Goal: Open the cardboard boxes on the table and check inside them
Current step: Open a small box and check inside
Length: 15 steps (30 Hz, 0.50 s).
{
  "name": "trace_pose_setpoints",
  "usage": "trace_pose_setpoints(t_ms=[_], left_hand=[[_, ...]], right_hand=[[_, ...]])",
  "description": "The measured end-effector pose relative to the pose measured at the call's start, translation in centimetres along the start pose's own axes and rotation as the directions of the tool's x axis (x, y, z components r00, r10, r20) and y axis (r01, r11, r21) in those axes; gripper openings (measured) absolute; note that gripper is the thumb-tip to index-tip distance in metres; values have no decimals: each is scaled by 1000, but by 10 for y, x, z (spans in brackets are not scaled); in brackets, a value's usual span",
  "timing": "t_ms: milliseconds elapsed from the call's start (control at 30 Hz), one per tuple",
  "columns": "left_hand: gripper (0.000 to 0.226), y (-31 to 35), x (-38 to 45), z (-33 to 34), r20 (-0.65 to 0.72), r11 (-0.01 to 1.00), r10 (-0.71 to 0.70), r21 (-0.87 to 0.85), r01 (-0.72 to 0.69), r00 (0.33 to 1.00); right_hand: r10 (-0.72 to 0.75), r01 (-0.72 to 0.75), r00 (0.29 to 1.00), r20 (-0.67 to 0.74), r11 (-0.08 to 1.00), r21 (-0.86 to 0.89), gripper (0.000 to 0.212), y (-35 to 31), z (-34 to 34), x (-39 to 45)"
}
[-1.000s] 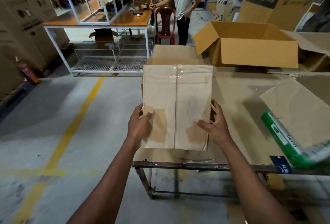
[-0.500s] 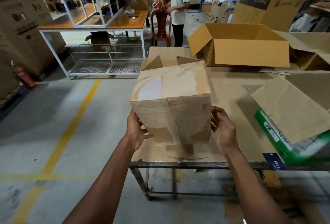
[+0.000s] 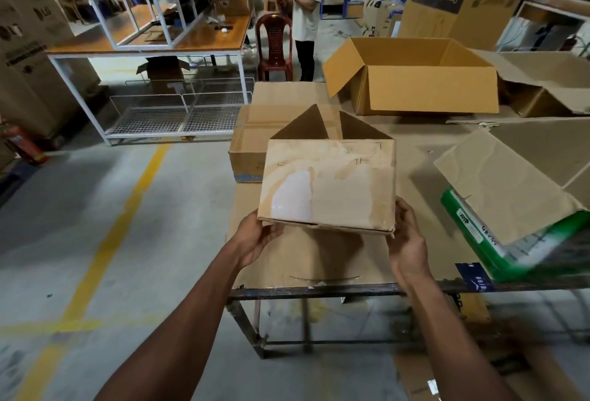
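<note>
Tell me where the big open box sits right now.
Head view: the big open box sits on the table's far right side, behind the small box held in both hands.

dim, even indoor light; a soft shadow lies on the table (image 3: pixel 415 151) under the held box (image 3: pixel 329 183). frame edges bend and blur, worst at the right.

The inside of the held box (image 3: pixel 329 186) is hidden by its near wall. The green package (image 3: pixel 510 250) is blurred and partly covered by a cardboard flap (image 3: pixel 510 183).
</note>
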<state>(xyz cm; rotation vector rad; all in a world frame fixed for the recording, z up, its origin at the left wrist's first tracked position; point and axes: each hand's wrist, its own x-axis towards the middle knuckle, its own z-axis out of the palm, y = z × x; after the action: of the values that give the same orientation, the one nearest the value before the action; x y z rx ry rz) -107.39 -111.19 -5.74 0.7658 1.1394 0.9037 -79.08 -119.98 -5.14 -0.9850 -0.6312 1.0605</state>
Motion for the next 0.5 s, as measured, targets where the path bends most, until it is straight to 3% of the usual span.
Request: trace_pose_setpoints(t_ms=[33, 133, 233, 367, 500], left_hand=[[37, -1, 2, 0, 7, 999, -1, -51, 1, 1000], [43, -2, 4, -1, 38, 990, 41, -137, -35, 998], [36, -8, -1, -5, 53, 988, 81, -135, -73, 995], [38, -28, -4, -18, 110, 990, 117, 61, -125, 987], [58, -57, 12, -43, -22, 937, 104, 339, -90, 994]], right_hand=[[17, -17, 1000, 5, 1000, 4, 43, 1, -1, -2], [39, -39, 999, -13, 999, -8, 31, 13, -6, -6], [108, -115, 993, -52, 984, -136, 47, 26, -11, -7], [157, -184, 982, -101, 910, -371, 51, 48, -16, -9], [219, -271, 961, -171, 874, -404, 35, 74, -14, -12]])
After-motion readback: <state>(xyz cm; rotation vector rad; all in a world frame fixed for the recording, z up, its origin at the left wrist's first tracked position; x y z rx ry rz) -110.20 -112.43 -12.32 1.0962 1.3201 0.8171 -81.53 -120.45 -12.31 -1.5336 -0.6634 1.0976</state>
